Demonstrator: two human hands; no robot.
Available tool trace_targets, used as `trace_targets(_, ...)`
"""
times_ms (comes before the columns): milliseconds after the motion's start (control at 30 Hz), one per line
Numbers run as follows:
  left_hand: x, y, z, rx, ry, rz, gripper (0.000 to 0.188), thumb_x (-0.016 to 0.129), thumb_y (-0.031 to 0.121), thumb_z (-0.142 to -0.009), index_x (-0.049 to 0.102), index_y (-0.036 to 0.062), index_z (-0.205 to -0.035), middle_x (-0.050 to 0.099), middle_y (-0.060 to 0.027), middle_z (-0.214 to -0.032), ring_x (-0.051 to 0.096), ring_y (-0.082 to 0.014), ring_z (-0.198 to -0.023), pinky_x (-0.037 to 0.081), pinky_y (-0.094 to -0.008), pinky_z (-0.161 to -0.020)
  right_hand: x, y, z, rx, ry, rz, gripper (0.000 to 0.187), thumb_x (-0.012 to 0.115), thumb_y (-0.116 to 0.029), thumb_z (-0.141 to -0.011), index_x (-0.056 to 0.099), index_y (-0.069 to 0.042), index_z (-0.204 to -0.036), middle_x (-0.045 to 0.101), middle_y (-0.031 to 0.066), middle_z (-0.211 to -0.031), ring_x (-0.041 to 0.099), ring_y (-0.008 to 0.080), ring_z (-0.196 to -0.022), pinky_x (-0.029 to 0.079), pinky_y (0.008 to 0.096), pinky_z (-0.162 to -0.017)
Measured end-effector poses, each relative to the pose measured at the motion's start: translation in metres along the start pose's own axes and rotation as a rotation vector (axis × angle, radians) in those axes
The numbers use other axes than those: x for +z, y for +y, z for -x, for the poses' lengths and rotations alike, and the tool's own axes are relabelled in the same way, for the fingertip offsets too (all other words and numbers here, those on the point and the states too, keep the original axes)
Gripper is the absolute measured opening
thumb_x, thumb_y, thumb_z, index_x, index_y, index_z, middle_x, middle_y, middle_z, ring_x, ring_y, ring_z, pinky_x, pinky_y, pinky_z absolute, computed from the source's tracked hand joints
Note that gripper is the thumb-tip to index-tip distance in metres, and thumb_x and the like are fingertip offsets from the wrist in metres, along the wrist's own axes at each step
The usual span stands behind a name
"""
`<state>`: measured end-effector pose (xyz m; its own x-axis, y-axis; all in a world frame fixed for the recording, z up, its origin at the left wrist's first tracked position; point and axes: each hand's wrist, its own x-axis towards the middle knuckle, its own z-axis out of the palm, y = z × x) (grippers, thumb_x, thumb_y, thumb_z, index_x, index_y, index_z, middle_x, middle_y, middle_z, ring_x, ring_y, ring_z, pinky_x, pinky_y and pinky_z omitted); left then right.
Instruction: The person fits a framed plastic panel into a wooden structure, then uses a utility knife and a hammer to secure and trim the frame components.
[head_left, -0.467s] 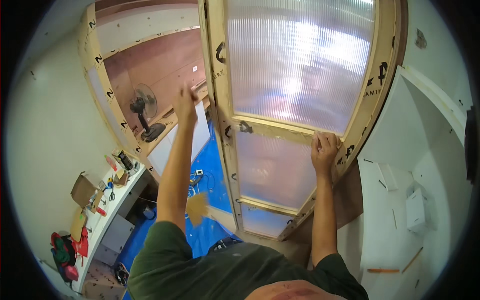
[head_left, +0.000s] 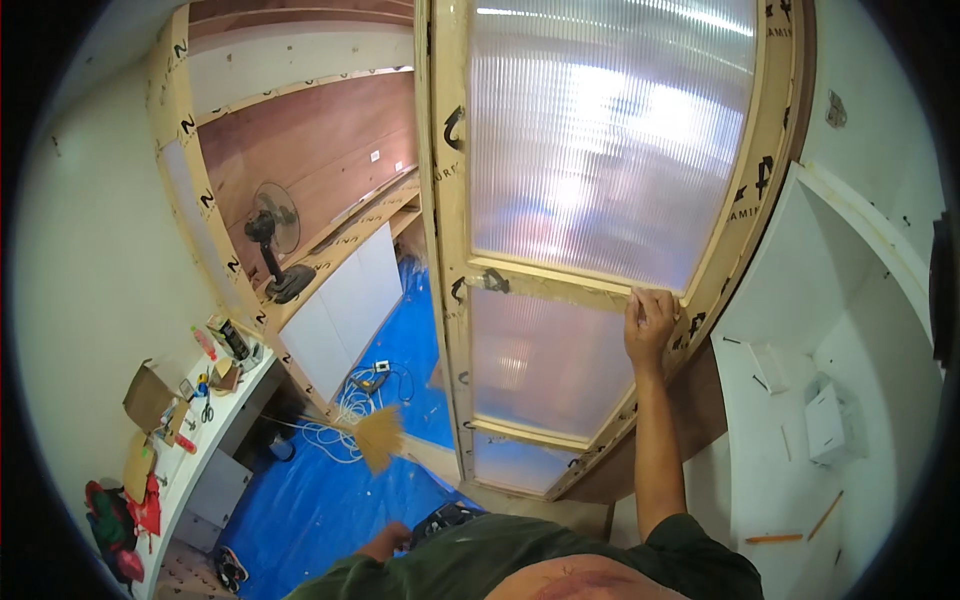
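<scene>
Gripping the middle crossbar of a tall pale wooden door frame with ribbed translucent panels, the right hand has its fingers curled over the rail where it meets the frame's right stile. The left hand hangs low by the person's green shirt, only partly seen, so I cannot tell whether it is open or closed. The door stands upright before the person, just beside a white wall niche on the right. Below, a blue plastic floor sheet carries a straw broom and coiled white cable. An open brown cardboard box sits on the cluttered white counter; its contents are hidden. A black pedestal fan stands beyond.
</scene>
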<state>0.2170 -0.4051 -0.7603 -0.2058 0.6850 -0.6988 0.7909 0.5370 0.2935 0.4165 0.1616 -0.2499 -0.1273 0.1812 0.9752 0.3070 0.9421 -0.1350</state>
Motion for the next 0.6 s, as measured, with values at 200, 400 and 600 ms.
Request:
trace_targets(200, -0.002, -0.015, -0.017, 0.016, 0.037, -0.128, 0.022, 0.070, 0.028, -0.088, 0.078, 0.0162, -0.105, 0.078, -0.0097, -0.098, 0.076, -0.0292, -0.090, 0.060, -0.0429, -0.074, -0.002, -0.004, -0.001, 0.007, -0.043, 0.003, 0.019, 0.072, -0.003, -0.085, 0.075, -0.007, -0.104, 0.061, 0.0064, -0.089, 0.058, 0.0276, -0.089, 0.041, 0.0416, -0.088)
trace_targets(400, -0.052, -0.022, -0.053, 0.157, 0.218, -0.310, 0.040, 0.056, 0.048, -0.096, 0.078, 0.0176, -0.108, 0.078, -0.0110, -0.101, 0.075, -0.0346, -0.092, 0.058, -0.0483, -0.079, -0.004, -0.009, 0.000, 0.015, -0.049, 0.020, 0.019, 0.072, -0.004, -0.086, 0.076, -0.005, -0.105, 0.065, 0.0077, -0.095, 0.061, 0.0278, -0.094, 0.043, 0.0413, -0.091)
trace_targets(600, -0.118, -0.034, -0.084, 0.091, 0.168, -0.261, 0.045, 0.057, 0.052, -0.097, 0.080, 0.0143, -0.104, 0.078, -0.0126, -0.103, 0.074, -0.0380, -0.090, 0.058, -0.0488, -0.077, -0.003, -0.016, -0.004, 0.040, -0.042, 0.017, 0.013, 0.071, -0.007, -0.092, 0.075, -0.003, -0.104, 0.065, 0.0090, -0.094, 0.061, 0.0280, -0.094, 0.043, 0.0419, -0.092)
